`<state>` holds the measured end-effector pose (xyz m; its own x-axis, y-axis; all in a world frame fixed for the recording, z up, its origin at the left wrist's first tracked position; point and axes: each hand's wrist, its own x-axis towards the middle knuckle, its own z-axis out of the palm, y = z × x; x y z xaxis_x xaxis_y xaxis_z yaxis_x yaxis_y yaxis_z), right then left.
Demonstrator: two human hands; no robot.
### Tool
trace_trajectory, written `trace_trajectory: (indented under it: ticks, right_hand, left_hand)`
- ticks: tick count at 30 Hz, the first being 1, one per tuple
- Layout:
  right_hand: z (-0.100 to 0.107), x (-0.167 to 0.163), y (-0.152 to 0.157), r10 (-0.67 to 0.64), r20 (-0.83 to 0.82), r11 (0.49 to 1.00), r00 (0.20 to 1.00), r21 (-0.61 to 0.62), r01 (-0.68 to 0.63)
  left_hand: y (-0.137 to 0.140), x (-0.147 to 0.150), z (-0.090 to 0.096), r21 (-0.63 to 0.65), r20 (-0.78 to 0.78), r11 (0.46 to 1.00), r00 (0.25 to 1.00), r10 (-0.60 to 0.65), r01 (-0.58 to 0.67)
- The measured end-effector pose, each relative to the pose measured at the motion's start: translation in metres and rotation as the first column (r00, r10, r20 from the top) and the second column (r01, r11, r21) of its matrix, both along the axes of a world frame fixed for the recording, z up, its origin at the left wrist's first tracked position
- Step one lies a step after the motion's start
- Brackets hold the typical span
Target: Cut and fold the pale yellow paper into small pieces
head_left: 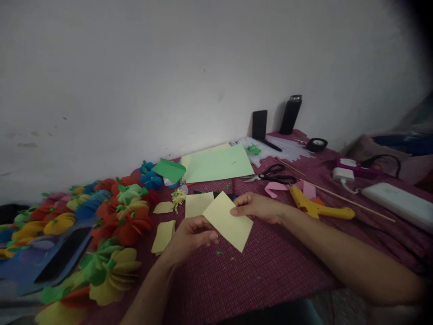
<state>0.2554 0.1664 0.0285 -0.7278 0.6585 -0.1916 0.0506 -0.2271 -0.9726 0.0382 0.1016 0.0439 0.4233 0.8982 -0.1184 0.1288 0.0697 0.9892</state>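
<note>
A pale yellow paper square is held up at a slant over the table. My right hand pinches its upper right edge, thumb on the front face and fingers partly behind. Close to the paper's left corner is my left hand, its thumb free of the sheet and its fingers loosely bent, some hidden behind the corner. Another yellow sheet lies just behind the held one. Left of it are a small stack of yellow paper pieces, a cut yellow piece and a frilly yellow paper bunch.
Colourful paper pumpkins crowd the left side. Light green sheets and a folded dark green paper lie behind. Scissors, a yellow glue gun, a wooden stick, a white power bank and a black bottle stand or lie rightward.
</note>
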Motion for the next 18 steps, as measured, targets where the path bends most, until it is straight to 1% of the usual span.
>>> trace_trajectory:
  ticks: [3,8,12,18]
  right_hand:
    - [-0.0028,-0.0025,0.0000,-0.028,-0.039,0.999,0.999,-0.035,0.027]
    - [-0.0046,-0.0038,-0.0009,-0.008,-0.061,0.998,0.998,-0.062,0.004]
    - [-0.0058,-0.0036,-0.0013,0.016,-0.091,0.991,0.996,-0.129,-0.027]
    - [-0.0045,-0.0039,-0.0020,0.041,-0.153,0.974,0.987,-0.214,-0.074]
  left_hand:
    - [0.0005,0.0016,-0.0004,0.002,0.014,1.000,1.000,0.010,-0.010]
    - [0.0011,0.0023,-0.0044,-0.011,0.009,0.999,0.999,0.042,-0.042]
    - [0.0010,0.0021,-0.0052,-0.014,0.033,0.999,0.999,0.035,-0.034]
    - [0.0005,0.0027,-0.0016,0.003,0.044,0.999,0.998,0.050,-0.051]
